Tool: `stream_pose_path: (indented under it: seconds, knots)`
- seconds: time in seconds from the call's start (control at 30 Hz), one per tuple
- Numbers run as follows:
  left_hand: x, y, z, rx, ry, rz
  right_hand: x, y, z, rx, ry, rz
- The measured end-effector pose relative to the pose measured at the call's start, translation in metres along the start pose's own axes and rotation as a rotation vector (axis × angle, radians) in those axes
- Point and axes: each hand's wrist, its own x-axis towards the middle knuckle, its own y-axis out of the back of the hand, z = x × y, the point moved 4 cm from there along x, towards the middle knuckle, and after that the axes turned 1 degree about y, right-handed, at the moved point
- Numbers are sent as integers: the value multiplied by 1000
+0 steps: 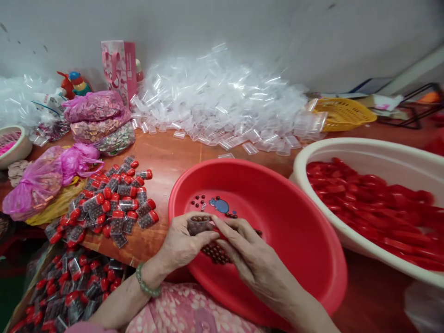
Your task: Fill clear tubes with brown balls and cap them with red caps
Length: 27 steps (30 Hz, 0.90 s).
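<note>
Over the near left part of a red basin (294, 217), my left hand (182, 243) is closed around a small clear plastic container (198, 227). Brown balls fill it up to its open top. My right hand (248, 245) is beside it, fingertips close to the container's right side. Its fingers are bent and drawn together, with a bit of red at the tips that I cannot make out. Below my hands, a cluster of brown balls (217, 253) lies in the basin, and a few loose ones are scattered near a blue cartoon print (220, 205).
Red-capped filled containers (118, 199) are piled at left, with more in a box (76, 286) below. A heap of clear empty containers (225, 101) lines the wall. A white tub (301, 159) of red caps (378, 208) stands at right. Pink bags (93, 108) sit back left.
</note>
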Motion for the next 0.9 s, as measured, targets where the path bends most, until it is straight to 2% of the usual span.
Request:
stream_pose_path:
  seconds: [0.07, 0.23, 0.33, 0.43, 0.63, 0.73, 0.9]
  knots:
    - [1, 1, 3, -7, 15, 0, 3, 5, 7, 141, -79, 22]
    - [2, 1, 3, -24, 143, -104, 7, 21, 30, 716, -475, 186]
    - [4, 0, 4, -20, 196, -253, 18, 27, 26, 821, -474, 186]
    - [6, 0, 4, -67, 264, -370, 36, 30, 11, 665, -318, 47]
    - [8, 1, 3, -95, 301, -575, 57, 27, -11, 329, -1, -377]
    - [7, 3, 3, -91, 327, -613, 61, 21, -9, 278, 13, -507]
    - [6, 2, 3, -58, 369, -663, 64, 14, -4, 285, -73, -652]
